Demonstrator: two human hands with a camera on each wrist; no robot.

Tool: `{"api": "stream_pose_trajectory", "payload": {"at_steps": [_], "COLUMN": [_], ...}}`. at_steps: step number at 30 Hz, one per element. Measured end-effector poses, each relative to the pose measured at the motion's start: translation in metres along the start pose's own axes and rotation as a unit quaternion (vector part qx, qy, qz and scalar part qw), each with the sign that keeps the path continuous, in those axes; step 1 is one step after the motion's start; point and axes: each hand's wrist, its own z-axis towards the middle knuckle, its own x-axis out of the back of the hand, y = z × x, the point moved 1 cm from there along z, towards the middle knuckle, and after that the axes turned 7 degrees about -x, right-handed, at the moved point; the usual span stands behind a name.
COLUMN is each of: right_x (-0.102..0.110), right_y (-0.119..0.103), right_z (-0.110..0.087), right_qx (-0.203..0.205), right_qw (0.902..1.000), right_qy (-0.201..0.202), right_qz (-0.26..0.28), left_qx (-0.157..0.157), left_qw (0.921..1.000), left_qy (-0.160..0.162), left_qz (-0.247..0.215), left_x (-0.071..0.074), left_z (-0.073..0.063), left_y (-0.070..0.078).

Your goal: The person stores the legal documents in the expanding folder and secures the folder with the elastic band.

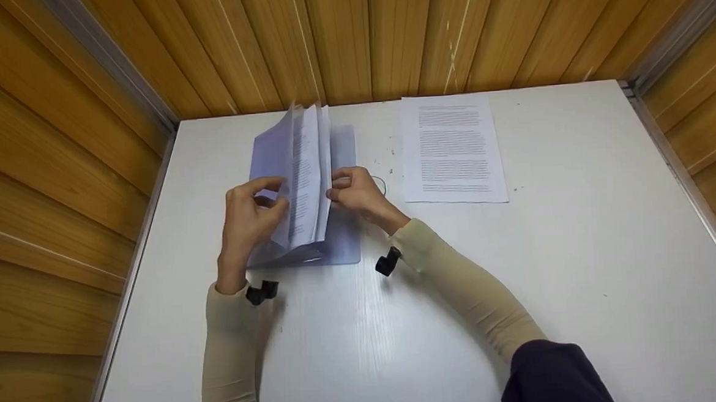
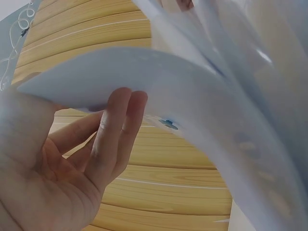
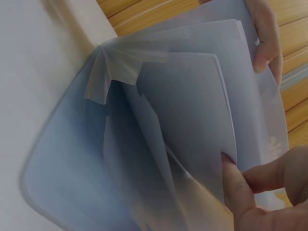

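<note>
A translucent bluish accordion file folder (image 1: 345, 244) stands spread on the table, its pleated gusset (image 3: 122, 62) showing in the right wrist view. My left hand (image 1: 251, 216) holds the folder's front cover (image 1: 269, 147) by its edge, bending it to the left; in the left wrist view the cover (image 2: 120, 72) curves above the fingers. Inside stand printed sheets (image 1: 305, 191), fanned upright. With thumb and fingers my right hand (image 1: 357, 192) pinches the right edge of a stack of paper (image 3: 192, 106) in the folder.
To the right of the folder lies a printed stack of paper (image 1: 453, 150). A thin elastic loop (image 1: 383, 184) shows just beyond my right hand. Small dark specks dot the white table (image 1: 581, 244). Wood-patterned walls (image 1: 337, 43) border its back and sides.
</note>
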Motion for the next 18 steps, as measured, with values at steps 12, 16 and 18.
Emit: {"api": "stream_pose_trajectory", "payload": {"at_steps": [12,16,18], "right_x": [0.0029,0.0008,-0.0001], "right_y": [-0.0021,-0.0025,-0.0027], "right_z": [-0.0015,-0.002,-0.0024], "right_qx": [-0.004,-0.001,-0.002], "right_qw": [0.9998,0.9998,0.9998], "right_qy": [-0.005,-0.006,-0.007], "right_qz": [-0.021,-0.02,-0.02], "left_qx": [0.004,-0.002,-0.002], "left_qw": [0.9999,0.9999,0.9999], "left_qy": [0.003,-0.001,-0.003], "left_qz": [-0.011,-0.016,-0.015], "left_x": [0.0007,-0.0003,-0.0003], "left_z": [0.0008,-0.0003,-0.0008], "left_y": [-0.0016,-0.0011,-0.0003]}}
